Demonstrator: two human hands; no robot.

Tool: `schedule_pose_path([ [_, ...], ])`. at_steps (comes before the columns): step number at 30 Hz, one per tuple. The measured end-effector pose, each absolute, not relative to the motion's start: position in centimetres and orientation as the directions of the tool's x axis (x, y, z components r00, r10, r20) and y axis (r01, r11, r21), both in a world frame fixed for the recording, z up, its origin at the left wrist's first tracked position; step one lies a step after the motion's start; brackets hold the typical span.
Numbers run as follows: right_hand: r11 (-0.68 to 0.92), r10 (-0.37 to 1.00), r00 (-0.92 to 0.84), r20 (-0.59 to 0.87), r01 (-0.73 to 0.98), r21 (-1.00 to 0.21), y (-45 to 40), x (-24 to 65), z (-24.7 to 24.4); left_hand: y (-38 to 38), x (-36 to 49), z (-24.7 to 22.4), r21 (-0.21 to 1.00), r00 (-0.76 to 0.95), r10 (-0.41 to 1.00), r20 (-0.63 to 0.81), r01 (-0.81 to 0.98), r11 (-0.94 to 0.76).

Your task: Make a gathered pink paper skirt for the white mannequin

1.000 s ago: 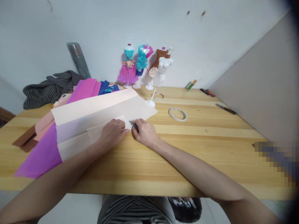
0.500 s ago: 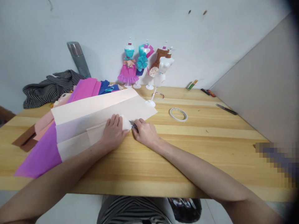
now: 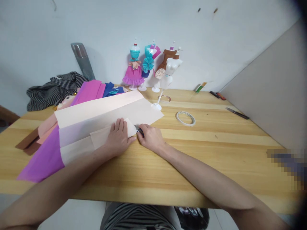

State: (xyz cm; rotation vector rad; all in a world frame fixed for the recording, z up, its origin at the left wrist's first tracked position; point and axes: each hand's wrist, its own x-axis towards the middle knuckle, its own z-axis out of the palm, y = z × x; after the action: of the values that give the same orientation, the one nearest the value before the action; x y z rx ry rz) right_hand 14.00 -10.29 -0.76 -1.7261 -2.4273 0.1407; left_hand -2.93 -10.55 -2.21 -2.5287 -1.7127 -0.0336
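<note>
My left hand (image 3: 118, 136) lies flat, fingers spread, pressing a small folded flap of the pale pink paper (image 3: 105, 111) onto the wooden table (image 3: 203, 143). Right beside it my right hand (image 3: 150, 137) is closed around a small dark tool (image 3: 139, 129) whose tip touches the flap's right edge. The pale paper rests partly over a purple sheet (image 3: 43, 159).
Several small dress forms with paper dresses (image 3: 150, 65) stand at the back wall. A white tape ring (image 3: 185, 118) lies right of the paper. A striped cloth (image 3: 54, 91), magenta sheets (image 3: 88, 91), brown paper (image 3: 26, 145), scissors (image 3: 237, 112) and pens (image 3: 217, 95) lie around. A grey panel (image 3: 271, 92) borders the right.
My left hand went from curled to flat with fingers spread on the flap. The view shifted slightly. The right hand stayed in place.
</note>
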Motion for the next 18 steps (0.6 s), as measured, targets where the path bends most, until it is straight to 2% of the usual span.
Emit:
schedule_pose_path([
  [18, 0.344, 0.939, -0.335, 0.077, 0.916, -0.207, -10.0, 14.04, -1.02, -10.4, -3.01, -2.58, -0.044, 0.378, 0.922, 0.08, 0.926, -0.375],
])
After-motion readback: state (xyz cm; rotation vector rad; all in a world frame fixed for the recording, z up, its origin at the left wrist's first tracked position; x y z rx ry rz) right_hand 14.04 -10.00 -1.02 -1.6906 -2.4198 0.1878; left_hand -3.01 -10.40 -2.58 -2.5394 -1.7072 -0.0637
